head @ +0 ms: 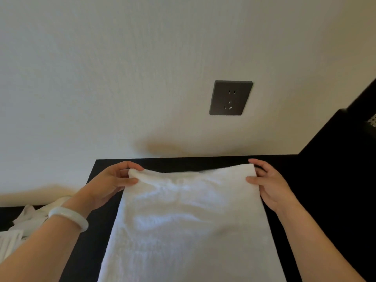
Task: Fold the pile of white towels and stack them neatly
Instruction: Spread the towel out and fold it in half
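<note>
Head view, white terry towel (189,220): it is spread lengthwise on the black flat-topped desk (97,237), reaching from the near bottom edge of the picture up to the desk's far edge by the wall; its far edge is raised slightly off the surface.
Head view, left hand (107,184): the towel's far left corner is pinched between the thumb and the curled fingers.
Head view, right hand (268,184): the towel's far right corner is pinched in the same way, thumb on the near side and fingers curled over the far side.
Head view, pale jade-like round bangle (69,217): it is worn on the left wrist.
Head view, crumpled white cloth (26,218): it is seen at the lower left, partly hidden by the left forearm; whether it is another towel cannot be told.
Head view, dark grey square wall socket (231,98): it is set in the cream plastered wall (101,78), above the towel's far edge.
Head view, black furniture panel (345,149): it rises at the right, beside the desk.
</note>
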